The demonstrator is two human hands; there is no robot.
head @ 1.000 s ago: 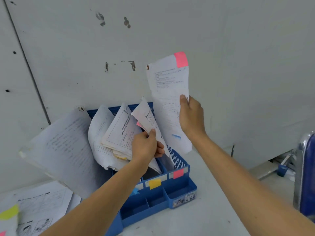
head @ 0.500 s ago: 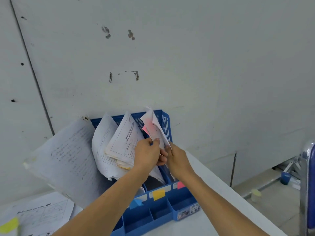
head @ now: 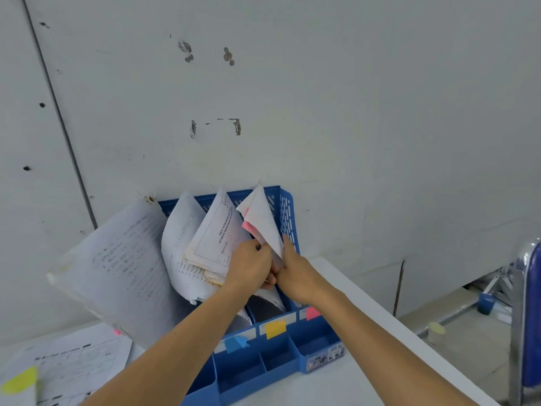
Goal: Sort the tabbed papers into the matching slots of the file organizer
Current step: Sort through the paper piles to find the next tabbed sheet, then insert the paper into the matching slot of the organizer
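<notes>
A blue file organizer [head: 288,213] stands against the wall, its front slots marked with a blue tab [head: 235,344], a yellow tab [head: 275,329] and a pink tab [head: 312,312]. In the rightmost slot stand the pink-tabbed papers [head: 263,218]. My left hand [head: 248,265] grips those papers from the left. My right hand [head: 295,269] is pressed against their right side down inside the slot; its fingers are mostly hidden. Other slots hold bent white sheets [head: 216,232].
A large sheet [head: 117,268] droops out of the organizer's left side. Loose papers with a yellow tab [head: 19,383] lie on the white table [head: 351,376] at bottom left. A blue chair with a metal frame [head: 530,312] stands at the right edge.
My right hand brought the pink-tabbed sheet down from above and pushed it into the rightmost slot. It now sits low beside my left hand. The view tilted slightly.
</notes>
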